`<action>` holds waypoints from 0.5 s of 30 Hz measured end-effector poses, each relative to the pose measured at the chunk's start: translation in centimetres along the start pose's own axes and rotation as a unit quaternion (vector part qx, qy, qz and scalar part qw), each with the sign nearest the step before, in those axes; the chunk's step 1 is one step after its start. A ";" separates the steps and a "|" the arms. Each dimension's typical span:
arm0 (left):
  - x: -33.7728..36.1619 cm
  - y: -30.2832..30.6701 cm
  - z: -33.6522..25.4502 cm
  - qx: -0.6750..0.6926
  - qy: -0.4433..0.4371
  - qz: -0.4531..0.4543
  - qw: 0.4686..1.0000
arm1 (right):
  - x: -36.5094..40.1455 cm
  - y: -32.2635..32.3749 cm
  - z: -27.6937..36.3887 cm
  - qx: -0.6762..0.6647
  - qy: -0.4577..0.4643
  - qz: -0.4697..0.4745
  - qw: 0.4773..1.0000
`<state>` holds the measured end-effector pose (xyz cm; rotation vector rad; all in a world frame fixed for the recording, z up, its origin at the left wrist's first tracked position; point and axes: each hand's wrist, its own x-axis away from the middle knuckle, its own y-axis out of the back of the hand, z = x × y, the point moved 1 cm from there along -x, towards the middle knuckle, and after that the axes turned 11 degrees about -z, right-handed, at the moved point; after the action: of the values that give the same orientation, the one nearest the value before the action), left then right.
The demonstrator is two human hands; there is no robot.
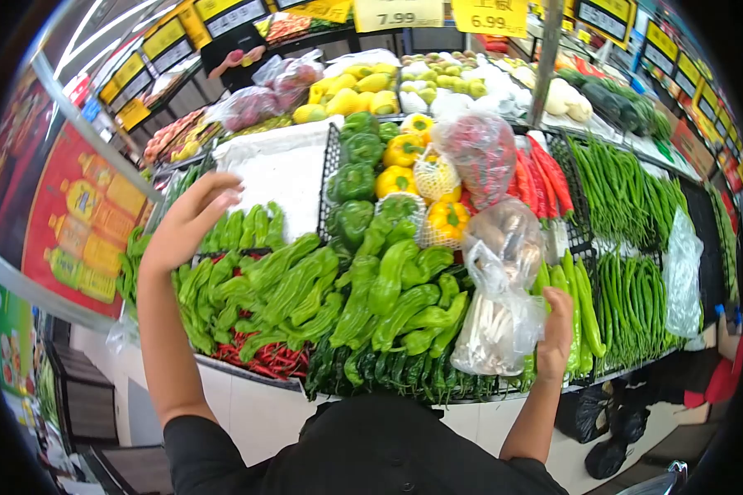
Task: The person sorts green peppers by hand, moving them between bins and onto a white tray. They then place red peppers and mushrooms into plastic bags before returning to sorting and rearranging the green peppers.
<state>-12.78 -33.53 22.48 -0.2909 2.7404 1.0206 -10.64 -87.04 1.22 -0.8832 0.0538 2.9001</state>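
My left hand [191, 216] is raised over the left side of the vegetable stand, fingers stretched and slightly bent, with nothing in them. Beneath and beside it lie light green peppers [282, 276] in a wide heap, with a white-lined tray [272, 169] behind. At the right, my right hand [556, 330] is held upright with its fingers loosely curved and open. It is right at the edge of a clear plastic bag of pale mushrooms [495, 326]. Long green chillies [584, 318] lie just beyond that hand. Another bag, holding something reddish [475, 157], rests above the mushrooms.
Green bell peppers [355, 181] and yellow bell peppers [404, 151] fill the middle crates. Red chillies [264, 356] lie along the front edge. A metal post [546, 66] rises behind the stand. A person [233, 56] stands at the far side; black bags [607, 458] sit on the floor at right.
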 end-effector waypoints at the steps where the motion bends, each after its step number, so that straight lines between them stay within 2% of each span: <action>1: 3.4 1.8 0.2 0.011 0.027 -0.034 0.999 | 0.0 -0.2 -0.1 -0.039 0.006 -0.020 0.999; 2: 6.5 3.4 0.7 0.000 0.038 -0.066 0.997 | -0.2 -0.6 0.1 -0.064 0.025 -0.037 0.997; 5: 15.4 6.3 3.7 0.007 0.089 -0.168 0.982 | -0.9 -0.6 0.3 0.017 0.008 -0.081 0.997; 6: 18.1 6.7 5.0 0.016 0.108 -0.203 0.973 | -1.4 -0.8 0.9 0.030 0.037 -0.072 0.996; 9: 24.9 7.4 9.5 0.049 0.180 -0.220 0.958 | -2.0 -3.0 2.5 0.033 0.030 -0.130 0.991; 15: 35.7 10.4 15.2 0.080 0.222 -0.245 0.941 | -0.4 -11.2 6.9 0.117 0.058 -0.104 0.986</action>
<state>-47.84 -19.81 8.56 -1.2333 2.8563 0.6485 -12.79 -75.54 7.15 -0.9510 0.2876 2.5829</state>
